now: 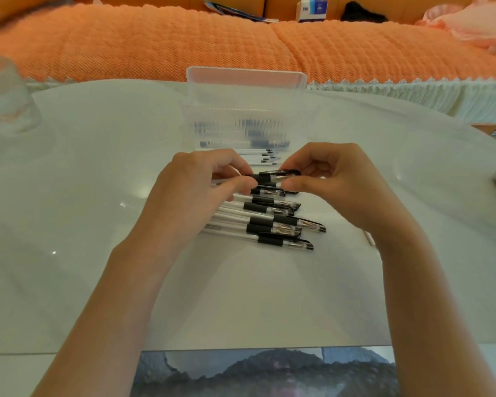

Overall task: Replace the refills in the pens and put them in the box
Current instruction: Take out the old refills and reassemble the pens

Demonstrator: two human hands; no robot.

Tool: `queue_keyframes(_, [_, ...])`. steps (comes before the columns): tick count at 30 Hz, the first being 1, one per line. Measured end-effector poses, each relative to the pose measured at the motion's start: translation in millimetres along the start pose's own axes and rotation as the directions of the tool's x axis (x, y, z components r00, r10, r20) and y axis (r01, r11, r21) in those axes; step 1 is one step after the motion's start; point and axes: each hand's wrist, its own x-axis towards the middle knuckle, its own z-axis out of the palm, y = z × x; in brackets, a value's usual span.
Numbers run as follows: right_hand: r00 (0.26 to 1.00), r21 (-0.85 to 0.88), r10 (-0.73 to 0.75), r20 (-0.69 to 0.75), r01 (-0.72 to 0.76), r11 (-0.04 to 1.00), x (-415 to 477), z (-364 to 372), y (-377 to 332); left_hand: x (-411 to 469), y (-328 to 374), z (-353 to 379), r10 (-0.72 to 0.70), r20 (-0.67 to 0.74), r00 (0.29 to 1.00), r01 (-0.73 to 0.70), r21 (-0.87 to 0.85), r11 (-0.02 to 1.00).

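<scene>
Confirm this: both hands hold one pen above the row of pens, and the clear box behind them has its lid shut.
Not quite. The head view shows the lid of the clear box open, standing up at the back. The rest holds: the left hand and right hand hold one pen above the row of pens.

A clear-barrelled pen (272,177) with a black grip and cap lies crosswise, pinched between the left hand (201,184) and the right hand (330,179). Just below the hands, matching pens (269,222) lie side by side on the bench (98,196), caps to the right. Beyond the hands lie slim white refills (255,156), then the open clear plastic box (301,121), its lid (246,81) upright.
</scene>
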Motion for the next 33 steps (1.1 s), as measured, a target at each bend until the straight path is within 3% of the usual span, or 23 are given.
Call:
queue_keyframes(20, [0.999,-0.007,-0.05,-0.02,0.05,0.999,1.7,2.1,1.7,1.0,-2.0,9.6,-0.002,0.033,0.999,0.001,0.04,0.999])
queue_keyframes(28, [0.999,0.002,0.005,-0.051,-0.005,1.0,6.1,10.3,6.6,4.6,-1.2,7.5,-0.02,0.013,1.0,0.019,0.079,0.997])
queue_keyframes(33, [0.985,-0.18,0.061,-0.162,-0.09,0.979,6.0,-2.1,20.1,7.0,1.7,0.8,-0.002,-0.045,0.999,0.008,0.133,0.991])
